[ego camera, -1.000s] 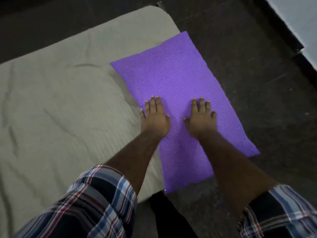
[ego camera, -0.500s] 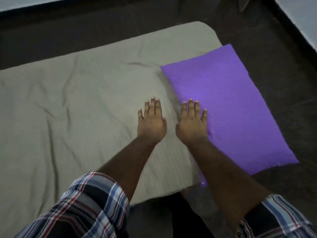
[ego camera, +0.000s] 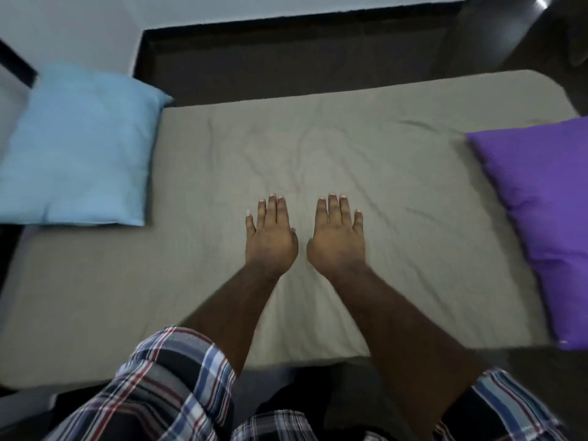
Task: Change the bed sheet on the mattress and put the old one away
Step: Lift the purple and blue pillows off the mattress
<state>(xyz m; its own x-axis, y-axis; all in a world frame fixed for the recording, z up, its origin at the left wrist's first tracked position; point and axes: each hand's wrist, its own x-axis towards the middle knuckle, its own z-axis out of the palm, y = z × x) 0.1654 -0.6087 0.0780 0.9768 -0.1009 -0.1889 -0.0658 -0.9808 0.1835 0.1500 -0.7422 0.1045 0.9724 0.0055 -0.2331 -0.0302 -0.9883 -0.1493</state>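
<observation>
Dark floor (ego camera: 286,68), wrinkled beige bed sheet (ego camera: 381,173) over mattress, flat hands above

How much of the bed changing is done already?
Hardly any, by the look of it. The wrinkled beige sheet is on the mattress, and no other sheet is in view. The purple pillow lies at one end and the blue pillow at the other. The left hand and right hand are flat and open over the middle, holding nothing. Pulling this sheet off, laying a fresh one and storing the old one all look undone.

Both hands, left (ego camera: 270,237) and right (ego camera: 339,238), lie flat on the beige sheet (ego camera: 397,192).
</observation>
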